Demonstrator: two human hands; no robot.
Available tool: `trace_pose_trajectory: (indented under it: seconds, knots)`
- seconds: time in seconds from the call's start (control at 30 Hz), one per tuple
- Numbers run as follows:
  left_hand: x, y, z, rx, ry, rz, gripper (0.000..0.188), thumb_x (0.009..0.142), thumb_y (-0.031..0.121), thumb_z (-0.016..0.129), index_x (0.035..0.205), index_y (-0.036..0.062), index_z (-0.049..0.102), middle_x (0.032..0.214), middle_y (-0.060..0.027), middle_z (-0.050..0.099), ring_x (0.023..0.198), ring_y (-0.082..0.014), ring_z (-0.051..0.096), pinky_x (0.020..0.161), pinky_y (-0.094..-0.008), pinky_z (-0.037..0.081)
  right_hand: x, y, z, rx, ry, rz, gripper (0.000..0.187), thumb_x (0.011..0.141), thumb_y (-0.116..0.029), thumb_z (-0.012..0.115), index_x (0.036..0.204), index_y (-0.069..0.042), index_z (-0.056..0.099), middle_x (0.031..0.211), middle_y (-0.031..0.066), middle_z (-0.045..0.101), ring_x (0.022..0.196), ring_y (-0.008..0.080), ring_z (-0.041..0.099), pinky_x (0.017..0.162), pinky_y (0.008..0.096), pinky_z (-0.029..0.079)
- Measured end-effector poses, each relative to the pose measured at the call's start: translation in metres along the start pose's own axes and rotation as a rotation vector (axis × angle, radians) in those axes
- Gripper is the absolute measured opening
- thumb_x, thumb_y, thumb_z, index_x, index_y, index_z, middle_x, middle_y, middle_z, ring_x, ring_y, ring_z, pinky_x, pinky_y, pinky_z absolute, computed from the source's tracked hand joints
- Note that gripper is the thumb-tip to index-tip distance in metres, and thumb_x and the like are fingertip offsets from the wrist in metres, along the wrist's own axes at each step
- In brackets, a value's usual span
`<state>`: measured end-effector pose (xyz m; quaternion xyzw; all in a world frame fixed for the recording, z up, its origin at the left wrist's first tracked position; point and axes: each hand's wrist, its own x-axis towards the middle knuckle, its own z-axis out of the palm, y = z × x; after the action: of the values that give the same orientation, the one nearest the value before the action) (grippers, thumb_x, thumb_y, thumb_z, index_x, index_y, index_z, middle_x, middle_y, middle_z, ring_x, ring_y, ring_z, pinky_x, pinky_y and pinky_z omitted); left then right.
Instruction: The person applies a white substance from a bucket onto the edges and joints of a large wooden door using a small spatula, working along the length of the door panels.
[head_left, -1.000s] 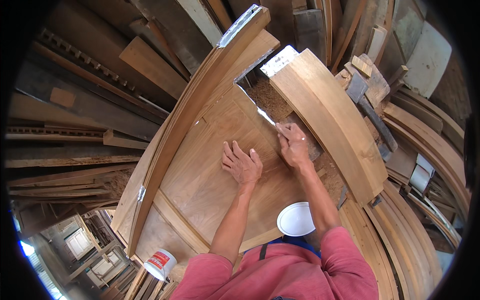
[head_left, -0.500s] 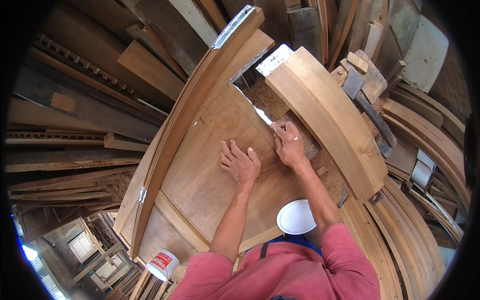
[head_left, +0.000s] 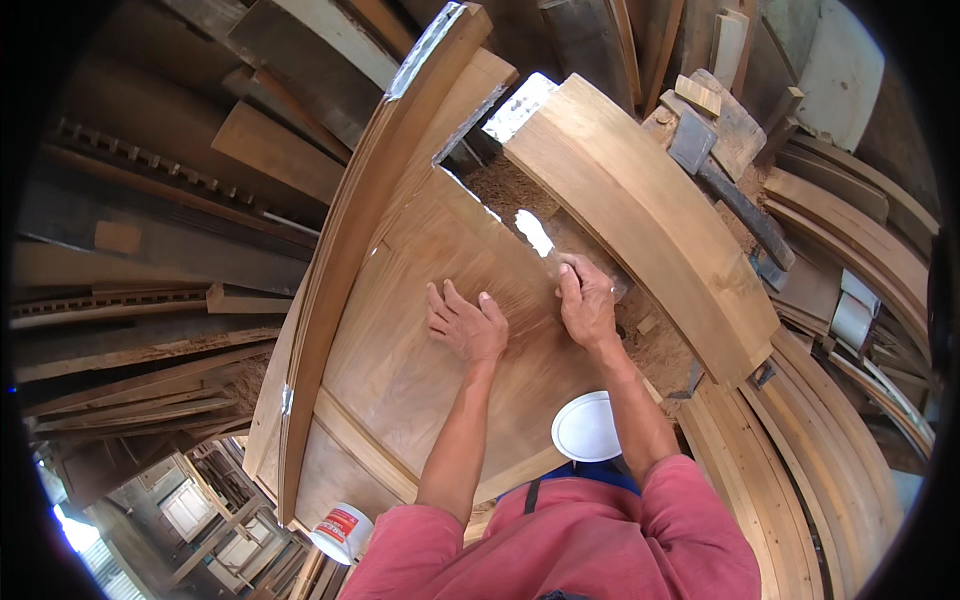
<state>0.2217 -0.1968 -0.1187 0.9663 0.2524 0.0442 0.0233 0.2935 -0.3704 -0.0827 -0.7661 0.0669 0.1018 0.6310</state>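
A short glue spreader [head_left: 534,232] is pinched in my right hand [head_left: 588,300]. Thick white paste covers its tip, so its exact kind is hard to tell. The tip is beside the right edge of a wooden panel [head_left: 400,340], over the gap. A thin white line runs along part of that edge. My left hand [head_left: 468,325] lies on the panel with its fingers spread, holding nothing. To the right lies a thick wooden board [head_left: 640,210], its far end smeared white. A long wooden rail [head_left: 360,190] at the left has a white-coated far end too.
A white lid [head_left: 587,427] is near my right forearm, and a white tub with a red label [head_left: 342,532] is at lower left. A hammer [head_left: 735,195] lies beyond the thick board. Sawdust [head_left: 505,188] shows in the gap. Stacked planks [head_left: 120,330] surround the work.
My right hand has moved slightly toward me, and the spreader's white tip, earlier against the panel edge, now shows plainly over the gap. My left hand remains spread on the panel. The view has shifted a little.
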Motion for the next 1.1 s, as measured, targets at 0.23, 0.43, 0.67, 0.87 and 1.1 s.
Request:
trace_pose_trajectory:
  seconds: [0.23, 0.43, 0.67, 0.87, 1.1]
  knots:
    - [-0.002, -0.005, 0.004, 0.013, -0.025, -0.001, 0.067, 0.089, 0.026, 0.06, 0.145, -0.002, 0.035, 0.156, -0.0284, 0.029, 0.134, -0.0468, 0.032, 0.109, -0.0603, 0.023, 0.037, -0.001, 0.015, 0.117, 0.0, 0.172, 0.019, 0.101, -0.017, 0.05, 0.107, 0.001, 0.055, 0.095, 0.0176, 0.073, 0.086, 0.031, 0.069, 0.082, 0.0419, 0.051]
    - [-0.001, -0.002, 0.008, 0.041, -0.047, -0.001, 0.067, 0.09, 0.029, 0.057, 0.145, -0.0031, 0.035, 0.156, -0.0295, 0.028, 0.134, -0.0471, 0.031, 0.111, -0.0593, 0.021, 0.07, 0.019, 0.034, -0.064, -0.136, 0.05, 0.02, 0.101, -0.016, 0.05, 0.108, 0.003, 0.052, 0.098, 0.0289, 0.065, 0.095, 0.0447, 0.064, 0.084, 0.0487, 0.049]
    - [-0.001, -0.001, 0.004, 0.034, -0.05, -0.005, 0.068, 0.09, 0.029, 0.057, 0.145, -0.0034, 0.034, 0.156, -0.0302, 0.026, 0.134, -0.048, 0.031, 0.111, -0.0606, 0.02, 0.088, 0.017, 0.049, 0.003, -0.254, 0.075, 0.02, 0.098, -0.017, 0.051, 0.109, 0.0, 0.054, 0.101, 0.0296, 0.065, 0.1, 0.0487, 0.061, 0.086, 0.0553, 0.045]
    - [-0.001, -0.002, 0.003, 0.018, -0.05, 0.014, 0.069, 0.09, 0.027, 0.059, 0.146, -0.0021, 0.031, 0.155, -0.0311, 0.027, 0.135, -0.0489, 0.03, 0.11, -0.0614, 0.02, 0.061, -0.015, 0.03, -0.313, -0.33, -0.166, 0.017, 0.099, -0.017, 0.051, 0.108, -0.003, 0.052, 0.102, 0.0254, 0.065, 0.103, 0.0473, 0.058, 0.088, 0.0563, 0.043]
    - [-0.001, -0.002, -0.002, -0.027, -0.052, -0.01, 0.07, 0.088, 0.028, 0.063, 0.145, -0.0011, 0.033, 0.156, -0.0291, 0.027, 0.134, -0.0492, 0.03, 0.108, -0.0637, 0.023, 0.014, -0.014, -0.001, -0.31, -0.153, 0.004, 0.013, 0.096, -0.01, 0.056, 0.107, -0.003, 0.056, 0.091, 0.0232, 0.067, 0.087, 0.0422, 0.065, 0.074, 0.0514, 0.05]
